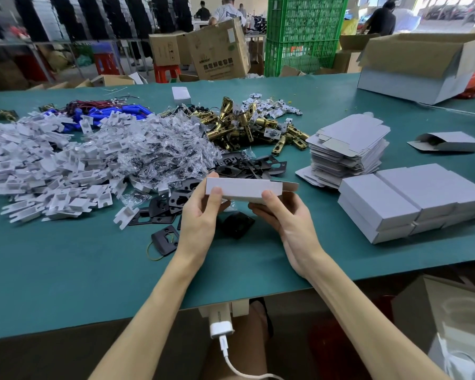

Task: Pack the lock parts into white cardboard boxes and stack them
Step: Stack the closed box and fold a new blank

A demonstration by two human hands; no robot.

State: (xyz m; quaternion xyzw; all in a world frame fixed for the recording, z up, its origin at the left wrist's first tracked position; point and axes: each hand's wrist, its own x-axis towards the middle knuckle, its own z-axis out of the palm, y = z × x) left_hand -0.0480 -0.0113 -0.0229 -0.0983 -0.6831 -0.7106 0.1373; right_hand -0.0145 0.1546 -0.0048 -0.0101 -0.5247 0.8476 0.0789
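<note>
At 6 o'clock, just below the near edge of the green desk (66, 270): a white charger (221, 322) with its cable.

Just beyond, at centre, grips a white cardboard box (242, 187) clear of the desk with both hands. Left hand (200, 212) curled round its left end, thumb on the near face. Right hand (283, 215) cupping it from below, thumb also on the near face, with the flap at the right end open. Contents of the box not visible.

Under the hands and toward 7 o'clock: loose black plates (165, 239).

At 3 o'clock: closed white boxes (412, 201), stacked two high and side by side.

At 9 o'clock: a wide heap of white plastic pieces (47, 165), merging toward 11 o'clock into clear bags (159, 149).

At 2 o'clock: a pile of flat box blanks (346, 149), and to its right one open box (450, 142) lying on its side.

At 12 o'clock: brass latches (239, 124) in a heap.

Toward 10 o'clock, farther off: blue batteries (115, 113) with red wires.

At 1 o'clock, on the far corner: a large open carton (422, 67).

Beyond the desk at 12 o'clock: brown cartons (217, 50) and green crates (305, 31).
</note>
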